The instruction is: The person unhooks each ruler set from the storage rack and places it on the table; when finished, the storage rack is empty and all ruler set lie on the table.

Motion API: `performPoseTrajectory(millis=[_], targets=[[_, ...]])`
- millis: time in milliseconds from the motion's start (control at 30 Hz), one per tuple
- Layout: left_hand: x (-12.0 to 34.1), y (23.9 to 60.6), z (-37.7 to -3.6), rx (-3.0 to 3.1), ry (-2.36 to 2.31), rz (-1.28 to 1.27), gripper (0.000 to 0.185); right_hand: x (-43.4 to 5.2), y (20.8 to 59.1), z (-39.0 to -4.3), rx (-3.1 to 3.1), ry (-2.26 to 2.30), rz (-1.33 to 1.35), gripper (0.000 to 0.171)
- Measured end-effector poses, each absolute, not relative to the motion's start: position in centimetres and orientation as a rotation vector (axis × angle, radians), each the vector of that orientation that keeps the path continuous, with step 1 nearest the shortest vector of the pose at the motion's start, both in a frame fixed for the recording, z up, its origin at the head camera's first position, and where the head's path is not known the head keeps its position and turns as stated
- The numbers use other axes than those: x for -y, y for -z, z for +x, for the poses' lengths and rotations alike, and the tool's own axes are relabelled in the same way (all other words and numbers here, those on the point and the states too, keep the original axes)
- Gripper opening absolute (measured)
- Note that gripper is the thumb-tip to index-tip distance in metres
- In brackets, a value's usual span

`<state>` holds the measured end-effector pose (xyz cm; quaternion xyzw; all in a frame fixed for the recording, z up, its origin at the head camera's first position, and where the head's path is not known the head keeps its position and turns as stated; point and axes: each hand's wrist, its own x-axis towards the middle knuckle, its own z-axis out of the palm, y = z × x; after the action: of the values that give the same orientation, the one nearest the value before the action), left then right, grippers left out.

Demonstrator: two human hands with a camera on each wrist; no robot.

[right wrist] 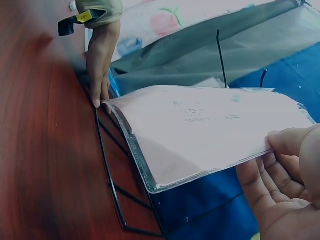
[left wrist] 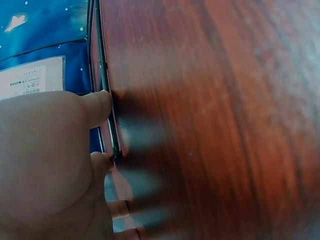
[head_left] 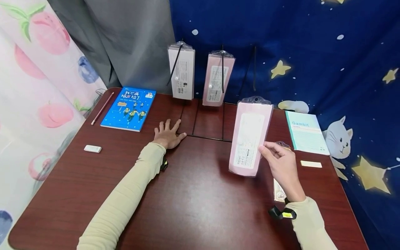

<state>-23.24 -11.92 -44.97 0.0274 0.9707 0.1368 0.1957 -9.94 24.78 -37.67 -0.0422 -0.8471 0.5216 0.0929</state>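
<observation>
My right hand [head_left: 280, 166] pinches the right edge of a pink packet [head_left: 265, 114] in a clear sleeve, thumb on the near face. In the right wrist view the packet [right wrist: 200, 135] stretches leftward from the thumb. A hang hole shows in its top flap. My left hand [head_left: 168, 135] rests on the table with fingers spread, at the front left corner of a black wire rack [head_left: 207, 138]. The left wrist view shows the thumb at the wire. On the rack's hooks hang a white packet [head_left: 189, 69] and a pink packet [head_left: 207, 86]; the rightmost hook [head_left: 254, 69] is bare.
Partly hidden under my right wrist, another packet [head_left: 279, 192] lies on the table [head_left: 200, 208]. A blue book [head_left: 116, 116], a pencil [head_left: 102, 108] and a white eraser-like block [head_left: 92, 149] lie left. At right are a green notebook [head_left: 307, 135] and a pale yellow strip [head_left: 311, 164].
</observation>
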Motion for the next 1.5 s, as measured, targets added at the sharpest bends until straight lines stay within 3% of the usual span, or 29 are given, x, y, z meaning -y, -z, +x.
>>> performPoseTrajectory(millis=[700, 967, 1267, 1500], targets=[[12.2, 44.7, -23.3, -2.726, -0.371, 0.087, 0.074, -28.5, 41.9, -8.0, 2.81, -1.502, -0.58, 0.062], [12.0, 45.0, -23.3, -2.72, -0.378, 0.086, 0.074, -29.3, 43.1, -7.8, 2.791, -1.468, -0.613, 0.054], [12.0, 45.1, -23.3, -2.722, -0.384, 0.087, 0.074, -30.0, 44.4, -7.7, 2.863, -1.212, -0.415, 0.04], [11.9, 45.0, -23.2, -2.733, -0.379, 0.094, 0.074, -30.2, 44.8, -7.9, 2.918, -1.149, -0.445, 0.039]])
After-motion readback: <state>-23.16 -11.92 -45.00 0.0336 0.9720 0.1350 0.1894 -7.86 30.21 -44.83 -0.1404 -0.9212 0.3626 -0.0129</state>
